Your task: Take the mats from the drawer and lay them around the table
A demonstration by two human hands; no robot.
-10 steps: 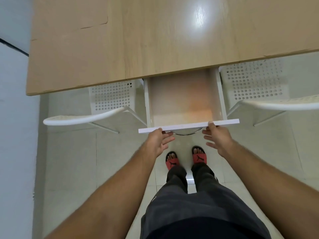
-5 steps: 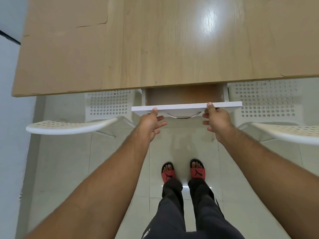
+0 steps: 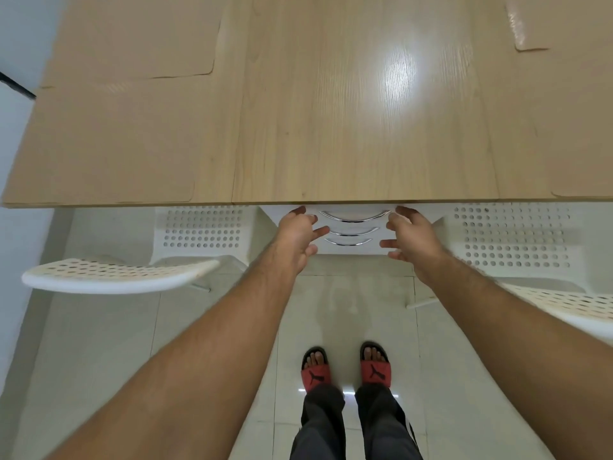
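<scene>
Wooden table [image 3: 331,127] overhangs closed drawer [image 3: 351,224], hands flanking it.

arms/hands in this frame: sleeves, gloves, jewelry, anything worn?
Both forearms are bare right up to the frame edge, with no sleeves in view. The left hand and right hand have no gloves, rings, watch or wristband visible. Nothing marks either arm.
</scene>
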